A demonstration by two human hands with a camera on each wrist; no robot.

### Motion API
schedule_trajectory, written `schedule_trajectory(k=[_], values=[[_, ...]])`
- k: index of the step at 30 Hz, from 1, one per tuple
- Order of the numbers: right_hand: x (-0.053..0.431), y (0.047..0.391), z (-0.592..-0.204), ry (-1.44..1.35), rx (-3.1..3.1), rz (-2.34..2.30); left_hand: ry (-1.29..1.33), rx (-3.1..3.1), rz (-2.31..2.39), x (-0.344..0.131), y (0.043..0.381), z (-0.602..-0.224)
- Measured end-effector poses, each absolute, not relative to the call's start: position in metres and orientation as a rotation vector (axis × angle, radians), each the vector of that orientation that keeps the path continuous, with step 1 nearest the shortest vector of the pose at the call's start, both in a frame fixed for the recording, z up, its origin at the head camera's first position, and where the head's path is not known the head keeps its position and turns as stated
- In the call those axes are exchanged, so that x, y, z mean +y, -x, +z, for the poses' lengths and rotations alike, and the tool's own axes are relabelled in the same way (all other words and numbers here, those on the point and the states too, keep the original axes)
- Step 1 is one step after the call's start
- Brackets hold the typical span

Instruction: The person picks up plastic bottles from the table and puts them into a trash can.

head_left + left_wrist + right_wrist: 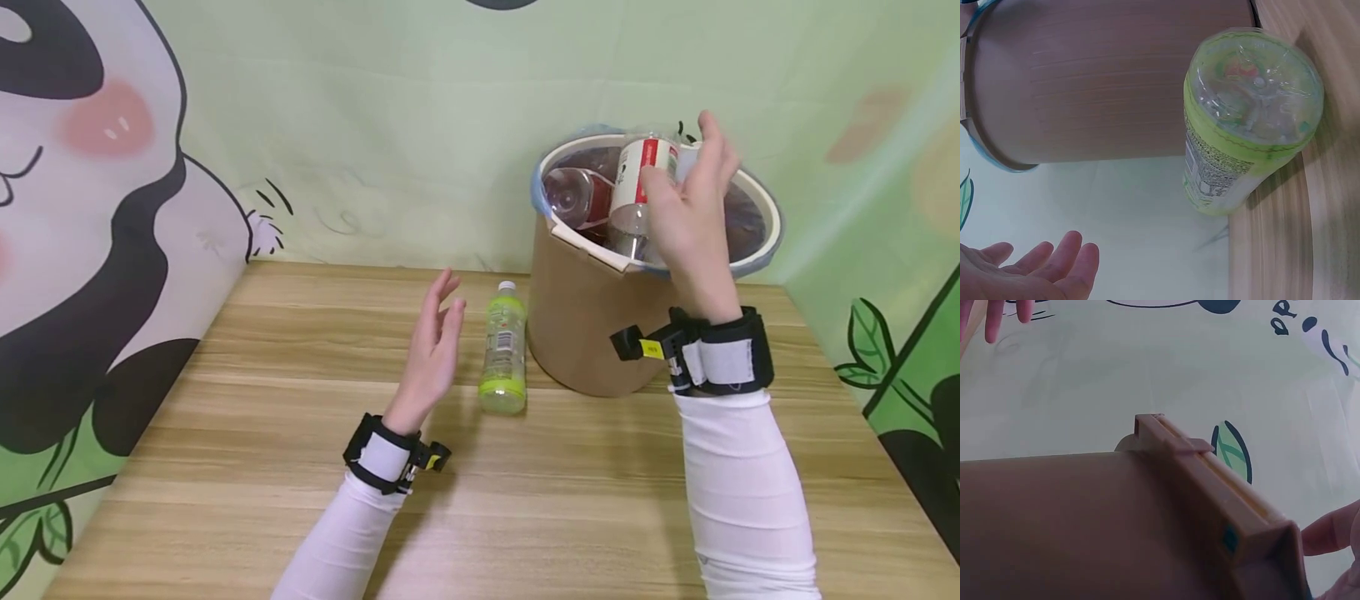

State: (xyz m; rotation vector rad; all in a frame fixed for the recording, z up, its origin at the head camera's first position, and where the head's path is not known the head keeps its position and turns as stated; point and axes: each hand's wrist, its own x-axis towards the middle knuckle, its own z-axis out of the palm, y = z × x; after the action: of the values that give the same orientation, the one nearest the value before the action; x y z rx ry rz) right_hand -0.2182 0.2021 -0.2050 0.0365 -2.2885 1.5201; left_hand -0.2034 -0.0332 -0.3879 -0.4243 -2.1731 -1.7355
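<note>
My right hand (693,221) is over the mouth of a brown bin, its thumb and fingers spread apart. A clear plastic bottle (628,187) with a white and red label stands tilted in the bin's mouth beside the thumb, overlapped by it in the head view. In the right wrist view only part of that hand (1338,540) shows, at the right edge. My left hand (431,354) hovers over the table with straight fingers, holding nothing. Just right of it, a plastic bottle with a green label (504,350) lies on its side, white cap towards the wall and base (1257,87) towards me.
The brown bin (581,325) stands at the back right of the wooden table (300,400), with a pale rim and a bluish liner. Another bottle (572,197) with a dark red label lies inside it. A printed panda cloth (390,133) hangs behind the table.
</note>
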Motion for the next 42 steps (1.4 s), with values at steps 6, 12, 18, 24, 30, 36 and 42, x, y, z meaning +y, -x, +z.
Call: schedule_trajectory(k=[6,12,18,24,30,36,42], values=[[0.201,0.218,-0.210,-0.087,-2.321,1.474,0.413,-2.193,-1.734,-0.034,0.202,-0.389],[0.197,0.211,-0.214,-0.189,-2.195,1.491,0.429,-2.192,-1.720,-0.035,0.201,-0.387],[0.190,0.203,-0.225,-0.332,-1.940,1.584,0.464,-2.193,-1.652,-0.034,0.200,-0.384],[0.180,0.189,-0.243,-0.515,-1.679,1.669,0.484,-2.206,-1.546,-0.033,0.196,-0.377],[0.167,0.176,-0.278,-0.665,-1.608,1.678,0.529,-2.197,-1.404,-0.035,0.198,-0.380],[0.157,0.173,-0.327,-0.636,-1.718,1.766,0.512,-2.235,-1.337,-0.035,0.195,-0.382],[0.156,0.176,-0.364,-0.474,-1.834,1.884,0.457,-2.315,-1.314,-0.034,0.193,-0.387]])
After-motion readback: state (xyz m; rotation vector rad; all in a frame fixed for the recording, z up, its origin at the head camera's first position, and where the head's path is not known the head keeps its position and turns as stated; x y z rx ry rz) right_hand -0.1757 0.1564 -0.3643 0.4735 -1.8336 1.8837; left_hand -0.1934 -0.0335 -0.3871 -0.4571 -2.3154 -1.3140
